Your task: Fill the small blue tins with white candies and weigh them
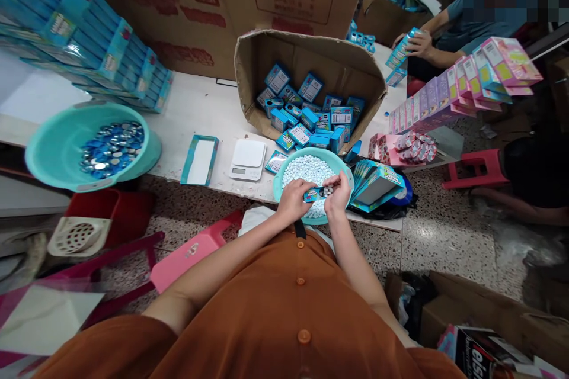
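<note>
My left hand [292, 200] grips a small blue candy box [313, 194] over a turquoise basin [278, 185]. The basin is filled with small white candies [311, 167]. Cupped beside the box's right end, my right hand [338, 194] holds several of the same candies. Whether the box has candies inside cannot be made out. Beyond the basin, a cut-open cardboard carton [311, 47] holds many small blue boxes [300, 134], lying in a jumble. A white digital scale [247, 160] and an open blue display tray [200, 160] lie left of the basin.
At left stand a basin [151, 151] of shiny blue and silver pieces and stacked blue packs [102, 41]. Folded blue display boxes [377, 183] are at right. A co-worker's hands [420, 44] hold a blue box. A pink stool [191, 251] stands below the table's edge.
</note>
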### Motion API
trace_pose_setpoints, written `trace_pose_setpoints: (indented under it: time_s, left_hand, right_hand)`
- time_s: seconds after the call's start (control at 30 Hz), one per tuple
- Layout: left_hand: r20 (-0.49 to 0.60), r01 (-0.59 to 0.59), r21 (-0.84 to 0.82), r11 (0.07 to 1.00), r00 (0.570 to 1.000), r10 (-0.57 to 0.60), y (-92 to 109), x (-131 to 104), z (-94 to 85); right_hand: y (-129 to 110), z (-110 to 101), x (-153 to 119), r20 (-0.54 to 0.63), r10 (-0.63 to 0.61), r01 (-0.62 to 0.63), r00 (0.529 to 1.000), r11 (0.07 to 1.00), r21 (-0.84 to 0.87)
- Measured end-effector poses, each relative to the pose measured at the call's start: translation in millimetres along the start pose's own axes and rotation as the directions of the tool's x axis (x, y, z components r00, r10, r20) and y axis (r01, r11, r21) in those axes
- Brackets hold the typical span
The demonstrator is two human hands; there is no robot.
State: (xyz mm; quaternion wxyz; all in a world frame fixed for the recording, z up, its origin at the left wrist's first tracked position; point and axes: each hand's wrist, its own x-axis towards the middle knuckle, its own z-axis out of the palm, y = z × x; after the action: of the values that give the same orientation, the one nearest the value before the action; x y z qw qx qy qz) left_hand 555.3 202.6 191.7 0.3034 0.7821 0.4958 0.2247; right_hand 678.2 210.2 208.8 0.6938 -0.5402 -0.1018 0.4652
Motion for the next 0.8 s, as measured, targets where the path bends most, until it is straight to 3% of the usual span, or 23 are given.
trace_pose_setpoints:
  time_s: [0.17,0.47,0.67,0.8]
  left_hand:
    - [0.000,0.071,-0.136,0.988,0.997,-0.072,-2,0,4.5]
    - [-0.060,0.002,-0.122,0.992,0.998,-0.009,4,-5,-3.0]
    - [-0.086,-0.011,-0.228,0.974,0.996,-0.009,8,-6,-6.4]
    - [-0.097,-0.013,-0.224,0.975,0.995,-0.009,5,-4,-0.5]
  right_hand:
    - [-2,4,-5,0.001,-0.068,0.068,0.998,0.998,-0.010]
    - [-8,10,-13,-0.038,-0.107,0.106,0.993,0.994,-0.030]
    - [-13,14,-20,0.028,-0.219,0.220,0.975,0.975,-0.016]
    - [-10,14,-16,-0.016,-0.178,0.178,0.984,0.984,-0.025]
